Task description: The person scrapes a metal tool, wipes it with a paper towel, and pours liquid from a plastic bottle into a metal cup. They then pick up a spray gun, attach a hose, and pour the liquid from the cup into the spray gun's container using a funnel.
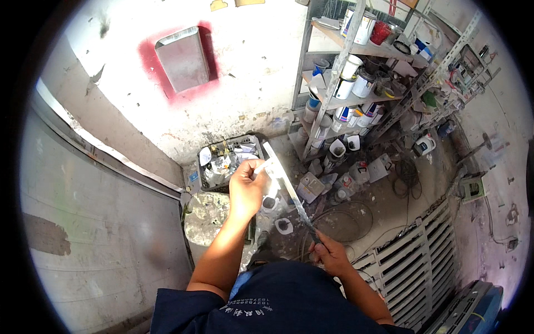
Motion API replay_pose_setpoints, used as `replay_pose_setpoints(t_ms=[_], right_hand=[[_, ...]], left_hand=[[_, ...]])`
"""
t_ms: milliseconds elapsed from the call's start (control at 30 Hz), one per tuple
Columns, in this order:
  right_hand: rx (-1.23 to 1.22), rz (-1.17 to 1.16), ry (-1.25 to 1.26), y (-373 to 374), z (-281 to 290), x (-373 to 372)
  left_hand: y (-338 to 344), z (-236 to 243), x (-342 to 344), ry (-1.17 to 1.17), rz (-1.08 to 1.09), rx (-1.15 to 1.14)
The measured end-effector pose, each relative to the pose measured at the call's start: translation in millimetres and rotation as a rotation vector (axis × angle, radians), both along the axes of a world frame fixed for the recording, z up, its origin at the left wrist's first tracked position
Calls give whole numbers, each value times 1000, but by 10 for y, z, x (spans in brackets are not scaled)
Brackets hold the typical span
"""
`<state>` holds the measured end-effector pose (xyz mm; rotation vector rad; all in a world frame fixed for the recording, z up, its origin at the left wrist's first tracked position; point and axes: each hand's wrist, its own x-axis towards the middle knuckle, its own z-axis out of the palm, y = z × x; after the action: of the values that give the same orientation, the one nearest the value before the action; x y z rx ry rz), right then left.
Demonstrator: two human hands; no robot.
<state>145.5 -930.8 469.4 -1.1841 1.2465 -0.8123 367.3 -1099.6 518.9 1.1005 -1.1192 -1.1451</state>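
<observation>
In front of my body a long, flat stirring stick [287, 181] slants from upper left to lower right. Its upper stretch is bright white, and the lower part is grey and smeared. My right hand [330, 254] is closed round the dark lower end. Beside the upper end, my left hand [247, 186] has thumb and fingers pinched on a small white scrap [268, 167], perhaps paper, which appears to meet the stick. Glare hides exactly where they touch. Below the stick, on the floor, stand small white cups, one of them a cup [283, 225] with dark contents.
A black crate [258, 146] of crumpled waste sits against the wall, behind a paint-spattered drum top [207, 220]. Shelves [384, 51] with paint cans rise at right. Jugs [310, 186], a coiled hose [408, 175] and a slatted floor grate [414, 261] lie below. A box [182, 58] hangs on the wall.
</observation>
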Motion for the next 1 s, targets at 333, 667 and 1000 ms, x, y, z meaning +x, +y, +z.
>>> replay_pose_setpoints(t_ms=[333,667,1000], right_hand=[[-380,65,424,-29,-21,5],[77,-10,-220,47,16,-16],[-70,65,86,4,-49,33]], left_hand=[[23,-26,-44,347,-96,266],[-81,-161,88,473,79,186],[-21,-102,-34,201,80,96]])
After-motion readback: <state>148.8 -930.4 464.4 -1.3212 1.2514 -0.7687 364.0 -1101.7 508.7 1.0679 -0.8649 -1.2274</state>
